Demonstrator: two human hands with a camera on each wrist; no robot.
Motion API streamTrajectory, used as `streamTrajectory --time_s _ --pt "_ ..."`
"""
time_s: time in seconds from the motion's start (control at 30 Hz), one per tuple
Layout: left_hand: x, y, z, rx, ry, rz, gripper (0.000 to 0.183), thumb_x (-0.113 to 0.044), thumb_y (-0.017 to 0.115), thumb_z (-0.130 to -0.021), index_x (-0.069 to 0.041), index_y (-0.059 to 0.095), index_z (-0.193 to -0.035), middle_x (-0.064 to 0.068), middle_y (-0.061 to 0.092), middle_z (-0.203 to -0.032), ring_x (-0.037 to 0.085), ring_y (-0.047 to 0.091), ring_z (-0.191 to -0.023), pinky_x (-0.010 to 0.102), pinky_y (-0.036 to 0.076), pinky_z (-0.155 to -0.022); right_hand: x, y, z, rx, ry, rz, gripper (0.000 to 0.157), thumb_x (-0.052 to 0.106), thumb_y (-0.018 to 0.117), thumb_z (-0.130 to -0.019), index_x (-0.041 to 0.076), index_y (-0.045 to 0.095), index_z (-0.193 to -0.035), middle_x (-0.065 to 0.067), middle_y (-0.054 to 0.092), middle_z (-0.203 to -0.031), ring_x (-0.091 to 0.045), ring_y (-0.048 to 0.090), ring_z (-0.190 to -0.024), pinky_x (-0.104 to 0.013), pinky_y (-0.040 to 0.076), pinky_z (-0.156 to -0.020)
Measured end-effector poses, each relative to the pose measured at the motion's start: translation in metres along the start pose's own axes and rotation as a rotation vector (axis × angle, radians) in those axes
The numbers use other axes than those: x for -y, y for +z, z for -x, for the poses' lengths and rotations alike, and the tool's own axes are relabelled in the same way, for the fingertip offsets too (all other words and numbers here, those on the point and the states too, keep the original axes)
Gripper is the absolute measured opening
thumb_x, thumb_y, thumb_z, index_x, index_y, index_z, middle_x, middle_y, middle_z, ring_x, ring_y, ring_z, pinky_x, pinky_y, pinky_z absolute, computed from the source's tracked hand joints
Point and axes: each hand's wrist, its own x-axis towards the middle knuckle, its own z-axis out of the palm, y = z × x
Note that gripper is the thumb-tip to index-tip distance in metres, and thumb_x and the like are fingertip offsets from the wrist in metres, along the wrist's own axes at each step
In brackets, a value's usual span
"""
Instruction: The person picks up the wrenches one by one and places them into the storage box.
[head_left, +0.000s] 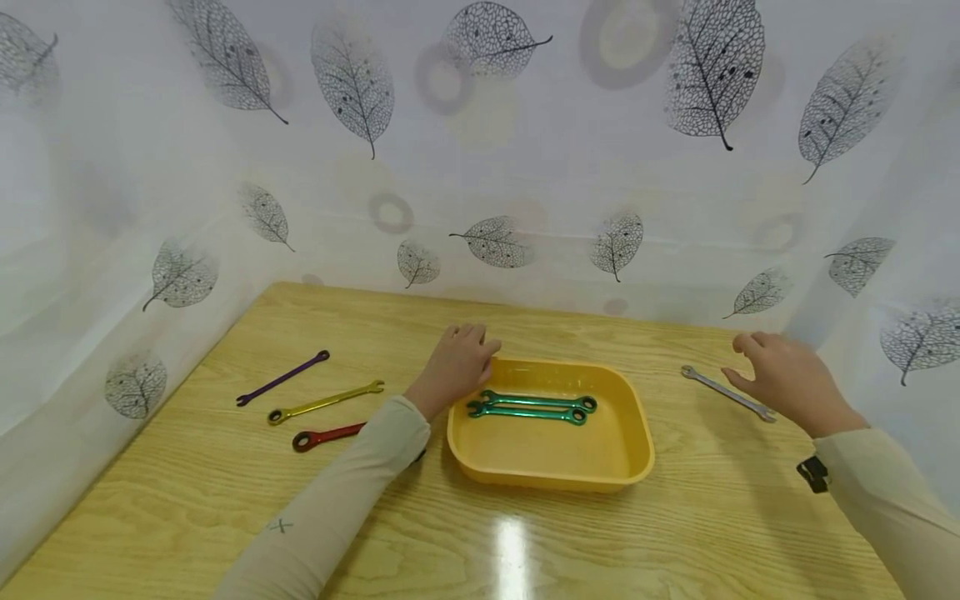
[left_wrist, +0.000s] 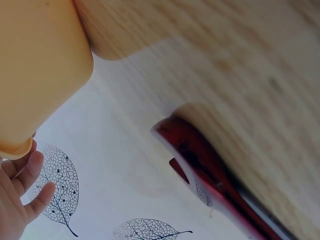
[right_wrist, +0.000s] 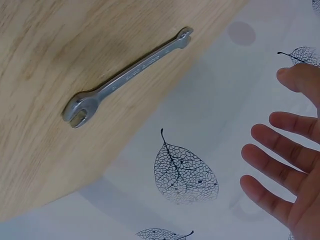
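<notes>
My left hand (head_left: 456, 367) is at the back left corner of a yellow plastic tray (head_left: 551, 479). In the left wrist view its fingers (left_wrist: 35, 164) hold the tray's rim, partly hidden behind it. Two green ratchet wrenches (head_left: 534, 406) lie side by side in the tray. On the right, my right hand (head_left: 795, 379) hovers beside a silver wrench (head_left: 727, 392), its fingers spread and apart from it. The right wrist view shows the silver wrench (right_wrist: 132, 75) flat on the wood, with an open jaw at its near end.
Left of the tray lie a purple wrench (head_left: 283, 378), a yellow wrench (head_left: 326, 402) and a red wrench (head_left: 327, 436), the red one partly covered by my left sleeve. A white curtain (head_left: 547, 183) with leaf prints surrounds the wooden table (head_left: 600, 542) at its back and sides.
</notes>
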Motion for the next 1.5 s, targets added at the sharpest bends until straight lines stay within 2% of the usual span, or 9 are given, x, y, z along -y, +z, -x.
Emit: streamTrajectory --time_s 0.3,0.43,0.67,1.03,1.2,1.33,1.5 --pt "0.0 0.001 0.001 0.002 0.0 -0.002 0.016 -0.02 0.059 -0.088 -0.016 0.065 -0.102 0.006 0.058 -0.089 0.02 0.057 -0.083 0.038 0.048 -0.082 -0.009 0.013 0.009 0.058 0.033 -0.01 0.038 0.015 0.08 -0.063 -0.002 0.055 -0.085 -0.013 0.058 -0.07 -0.02 0.048 -0.053 -0.039 0.044 -0.049" --pt "0.0 0.001 0.0 -0.001 0.001 -0.005 0.015 -0.02 0.059 -0.087 -0.016 0.065 -0.101 0.006 0.058 -0.089 0.021 0.057 -0.083 0.038 0.048 -0.081 -0.013 0.019 0.01 0.14 0.068 -0.026 0.036 0.017 0.078 -0.068 -0.003 0.054 -0.086 -0.012 0.057 -0.07 -0.018 0.048 -0.052 -0.036 0.042 -0.048" --pt "0.0 0.0 0.001 0.001 0.003 -0.006 0.014 -0.02 0.058 -0.088 -0.016 0.065 -0.1 0.006 0.058 -0.09 0.021 0.058 -0.085 0.038 0.048 -0.081 -0.017 0.025 0.01 0.332 0.149 -0.052 0.036 0.025 0.072 -0.077 -0.002 0.053 -0.09 -0.014 0.057 -0.076 -0.022 0.051 -0.058 -0.036 0.041 -0.047" --pt "0.0 0.0 0.0 0.006 0.001 -0.002 0.013 -0.02 0.058 -0.088 -0.016 0.064 -0.098 0.006 0.057 -0.089 0.021 0.057 -0.085 0.038 0.047 -0.081 -0.023 0.039 0.007 0.467 0.215 -0.22 0.036 0.026 0.069 -0.081 -0.003 0.052 -0.093 -0.018 0.057 -0.081 -0.018 0.047 -0.058 -0.034 0.04 -0.052" --pt "0.0 0.0 0.0 0.016 0.0 0.001 0.014 -0.02 0.058 -0.088 -0.016 0.064 -0.1 0.006 0.057 -0.09 0.021 0.057 -0.085 0.038 0.047 -0.082 -0.026 0.045 0.005 0.538 0.258 -0.353 0.033 0.023 0.067 -0.083 -0.004 0.05 -0.094 -0.017 0.056 -0.081 -0.017 0.047 -0.061 -0.033 0.039 -0.055" --pt "0.0 0.0 0.0 0.015 0.001 0.004 0.015 -0.02 0.058 -0.087 -0.016 0.064 -0.1 0.006 0.058 -0.091 0.021 0.057 -0.086 0.039 0.047 -0.082 -0.03 0.052 0.005 0.558 0.286 -0.428 0.033 0.023 0.068 -0.082 -0.003 0.051 -0.093 -0.011 0.056 -0.078 -0.015 0.049 -0.062 -0.032 0.04 -0.056" --pt "0.0 0.0 0.0 0.014 0.001 -0.003 0.015 -0.02 0.058 -0.087 -0.016 0.064 -0.101 0.006 0.057 -0.091 0.021 0.057 -0.085 0.038 0.047 -0.082 -0.035 0.058 0.008 0.578 0.31 -0.489 0.037 0.025 0.07 -0.081 -0.004 0.051 -0.094 -0.012 0.056 -0.08 -0.016 0.05 -0.066 -0.033 0.042 -0.059"
